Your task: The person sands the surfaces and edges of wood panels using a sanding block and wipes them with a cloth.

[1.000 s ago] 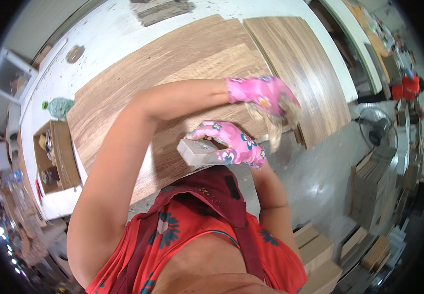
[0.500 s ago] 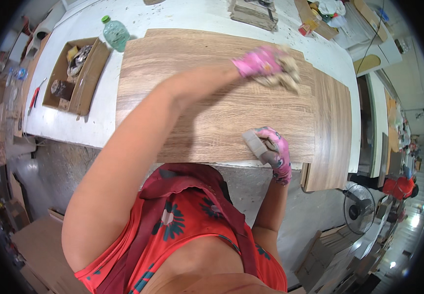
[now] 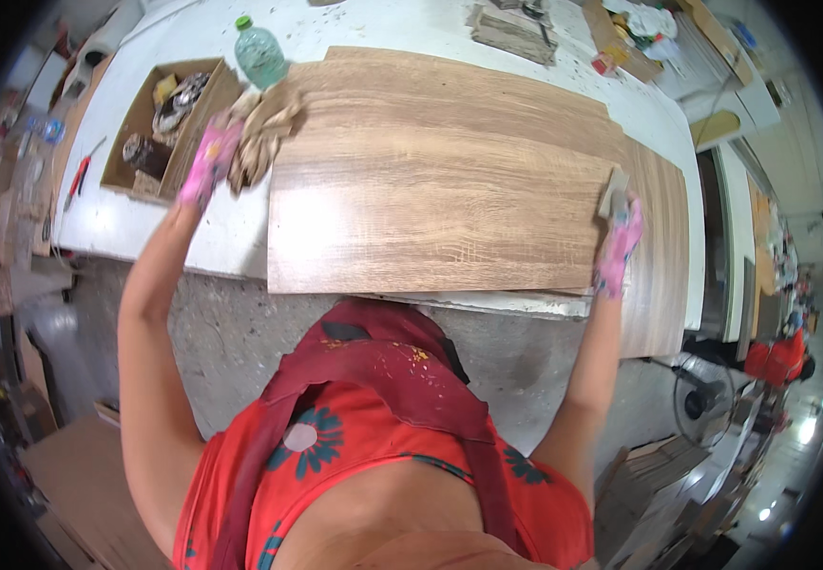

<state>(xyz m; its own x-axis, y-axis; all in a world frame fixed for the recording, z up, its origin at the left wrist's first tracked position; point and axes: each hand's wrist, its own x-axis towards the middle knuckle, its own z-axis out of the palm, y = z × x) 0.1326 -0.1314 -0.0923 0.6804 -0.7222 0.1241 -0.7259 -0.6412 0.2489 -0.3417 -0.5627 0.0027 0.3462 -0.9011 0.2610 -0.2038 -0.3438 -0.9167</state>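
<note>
In the head view, a white, speckled table point(image 3: 207, 233) stands over grey floor point(image 3: 240, 332), a round fan point(image 3: 701, 399) off to my right; flat, wood-grained boards point(image 3: 430, 180) lie overlapping on it; my left hand point(image 3: 210, 161) grips a crumpled beige cloth point(image 3: 259, 142) by the cardboard box point(image 3: 170, 173); my right hand point(image 3: 621, 249) clasps a grey oblong block point(image 3: 613, 195) at the top board's right edge.

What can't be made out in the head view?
Head view:
Left hand: blurred; fingertips lost in the cloth.
Right hand: blurred; exact finger placement on the block unclear.
Fan: too blurred to tell whether it spins.
Distant person: too small to make out their hands.
</note>
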